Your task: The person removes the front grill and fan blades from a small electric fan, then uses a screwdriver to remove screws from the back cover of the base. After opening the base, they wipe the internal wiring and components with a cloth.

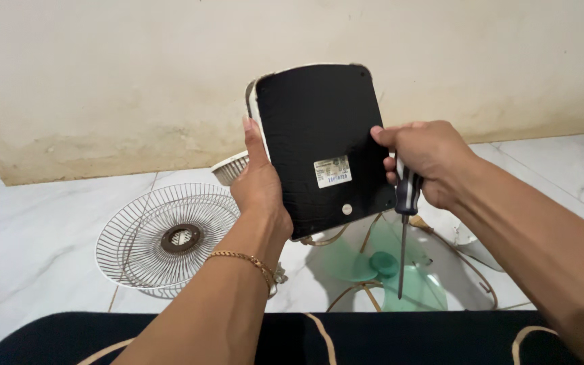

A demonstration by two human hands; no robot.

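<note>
Both hands raise a black fan base (319, 145) before the wall: left hand (259, 182) clasps its left edge; right hand (427, 159) grips its right edge plus a screwdriver (405, 226), above the floor's wire grille (163, 236).

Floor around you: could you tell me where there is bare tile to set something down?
Bare tile lies left of the wire fan guard, up to the wall, and at far right. Crowded below the black base panel: green blade, cords.
</note>
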